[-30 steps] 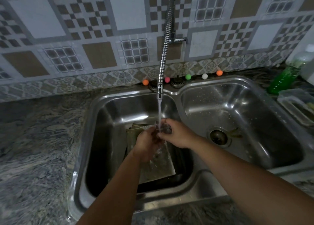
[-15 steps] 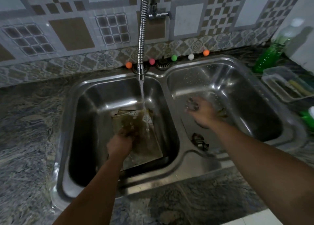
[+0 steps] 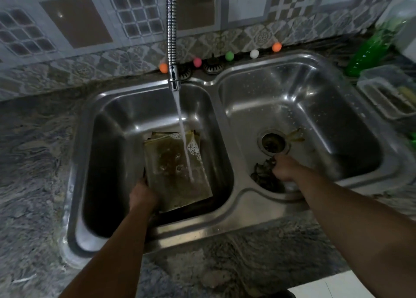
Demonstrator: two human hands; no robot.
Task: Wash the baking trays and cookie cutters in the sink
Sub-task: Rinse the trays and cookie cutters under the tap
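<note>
Worktop [image 3: 33, 185]: mottled stone, runs along the near edge and left side of the sink [image 3: 227, 221].

Left hand [image 3: 141, 196]: in the left basin, at the near left corner of the baking trays [image 3: 175, 174]; fingers appear curled on the tray edge, though the grip is partly hidden.

Baking trays: a stack lying flat on the left basin floor, top one brown-stained, holding water and foam. Judged not yet clean.

Right hand [image 3: 284, 169]: in the right basin near its front edge, fingers bent down onto the cookie cutters [image 3: 263, 176]; whether it pinches one cannot be told.

Cookie cutters: a dark cluster on the right basin floor, near corner, just in front of the drain [image 3: 273, 143]. Probably rinsed and set aside; number unclear.

Tap [image 3: 172, 39]: running, stream landing on the top tray.

Far edge: coloured balls [image 3: 229, 55] along the sink's back rim; green bottle [image 3: 367, 54] and a clear tub [image 3: 389, 90] at the far right.

Remaining: trays to scrub and rinse.
</note>
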